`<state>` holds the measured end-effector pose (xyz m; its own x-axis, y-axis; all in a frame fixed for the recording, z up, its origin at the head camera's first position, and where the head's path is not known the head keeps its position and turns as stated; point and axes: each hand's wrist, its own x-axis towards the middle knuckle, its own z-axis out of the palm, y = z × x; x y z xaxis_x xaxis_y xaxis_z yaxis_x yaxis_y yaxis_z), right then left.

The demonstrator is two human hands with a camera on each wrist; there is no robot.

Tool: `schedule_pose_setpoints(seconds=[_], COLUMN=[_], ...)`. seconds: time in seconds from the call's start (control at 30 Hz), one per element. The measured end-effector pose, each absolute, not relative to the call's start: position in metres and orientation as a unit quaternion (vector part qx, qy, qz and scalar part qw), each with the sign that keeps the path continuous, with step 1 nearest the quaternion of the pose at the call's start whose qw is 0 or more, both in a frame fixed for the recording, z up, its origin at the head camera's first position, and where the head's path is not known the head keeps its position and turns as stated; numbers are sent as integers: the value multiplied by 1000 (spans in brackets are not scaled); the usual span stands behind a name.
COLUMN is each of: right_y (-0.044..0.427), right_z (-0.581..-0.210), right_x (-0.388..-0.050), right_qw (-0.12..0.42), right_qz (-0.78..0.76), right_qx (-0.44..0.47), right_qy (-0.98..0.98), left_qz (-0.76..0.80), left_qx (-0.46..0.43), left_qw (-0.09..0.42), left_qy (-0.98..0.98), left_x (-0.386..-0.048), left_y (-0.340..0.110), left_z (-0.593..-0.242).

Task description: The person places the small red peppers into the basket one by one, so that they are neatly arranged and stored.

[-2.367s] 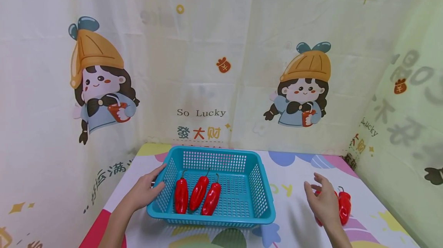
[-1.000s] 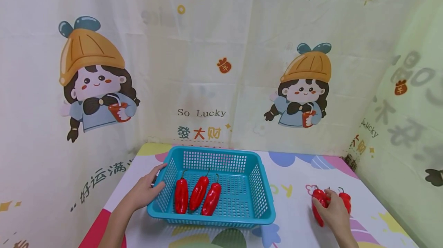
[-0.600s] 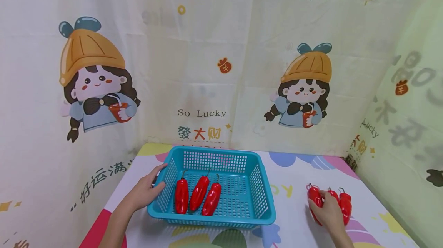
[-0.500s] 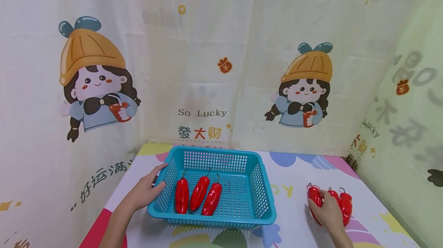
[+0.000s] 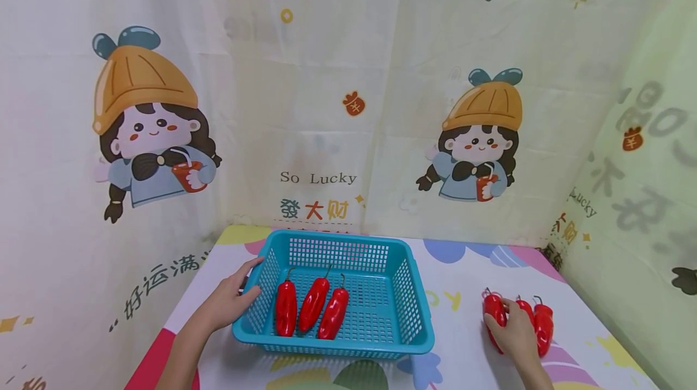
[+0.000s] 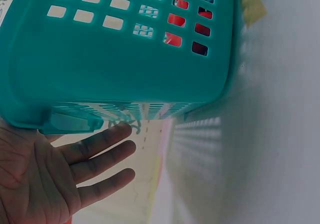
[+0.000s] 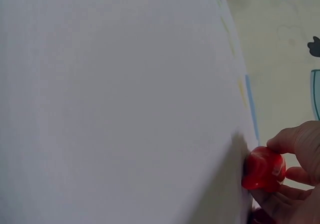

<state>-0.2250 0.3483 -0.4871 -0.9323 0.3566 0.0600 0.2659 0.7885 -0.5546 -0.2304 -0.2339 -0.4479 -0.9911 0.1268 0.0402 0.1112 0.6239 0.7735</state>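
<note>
Right of the basket (image 5: 381,347), the held pepper (image 5: 493,304) was pinched between the thumb and fingers of the right hand (image 5: 514,332). A sound grasp probably called for opposed pressure across the thick body, firm enough for the glossy skin and clear of two peppers (image 5: 543,328) farther right. The left hand (image 5: 224,300), fingers extended, lay against the basket's left rim, well apart from the held pepper; three peppers (image 5: 313,305) lay inside.

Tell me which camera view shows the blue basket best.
The head view: there the blue basket shows its whole open top and three red peppers inside. The left wrist view shows only part of its outside, close up, with red through some holes. The right wrist view catches just a bit of it at the top edge.
</note>
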Motion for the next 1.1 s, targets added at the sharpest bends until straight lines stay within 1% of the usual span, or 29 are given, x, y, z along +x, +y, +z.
schedule_pose_setpoints(seconds=[0.23,0.53,0.83,1.1], right_y=[349,344,332,313], right_z=[-488,-481,-467,-446], right_x=[-224,-227,-223,-218], right_qw=[96,149,165,175], right_qz=[282,282,314,344], right_qx=[-168,-162,-164,-156], right_qy=[-940,-934,-920,-909], left_qz=[428,428,427,428], left_qx=[68,68,67,73], left_qw=[11,11,9,12], left_qy=[901,901,902,901], left_x=[-231,-231,-231,-232], left_y=[-234,-234,-233,-234], left_z=[-449,-449,-448,-448])
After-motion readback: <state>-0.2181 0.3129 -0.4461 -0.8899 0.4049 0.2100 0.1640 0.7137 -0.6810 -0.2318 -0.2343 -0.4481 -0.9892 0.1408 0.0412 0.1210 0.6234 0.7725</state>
